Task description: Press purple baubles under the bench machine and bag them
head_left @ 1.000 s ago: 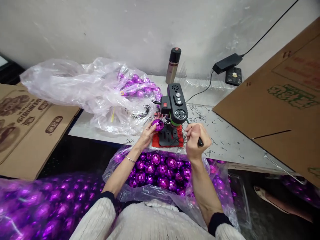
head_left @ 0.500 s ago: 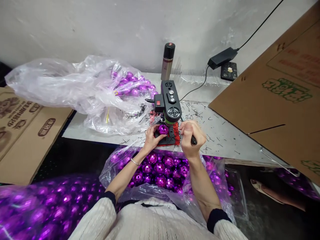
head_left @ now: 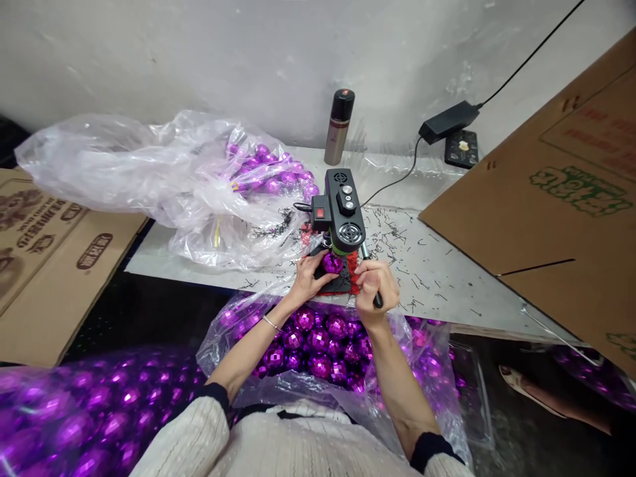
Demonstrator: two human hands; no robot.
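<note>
My left hand [head_left: 307, 278] pinches a shiny purple ball ornament [head_left: 332, 263] between thumb and fingers, under the head of a small black bench press machine [head_left: 346, 209]. The machine has a red switch, round vents and a green ring beneath its head. My right hand [head_left: 377, 288] is closed around the machine's lever handle [head_left: 378, 300], whose black end pokes out below the fist. A dark base plate on a red mat [head_left: 354, 271] lies under the ball. Below the table edge, an open clear bag holds many purple faceted balls [head_left: 318, 339].
A clear plastic bag [head_left: 124, 159] with purple balls lies on the left of the table. Behind stand a spray can [head_left: 340, 127] and a black power adapter [head_left: 448, 122]. Cardboard boxes [head_left: 556, 199] flank both sides. Small black bits [head_left: 422, 265] litter the tabletop. Another person's foot [head_left: 531, 394] shows at right.
My right hand has come slightly down and left with the lever. The left hand still holds the ball under the machine head. The whole view has shifted a little.
</note>
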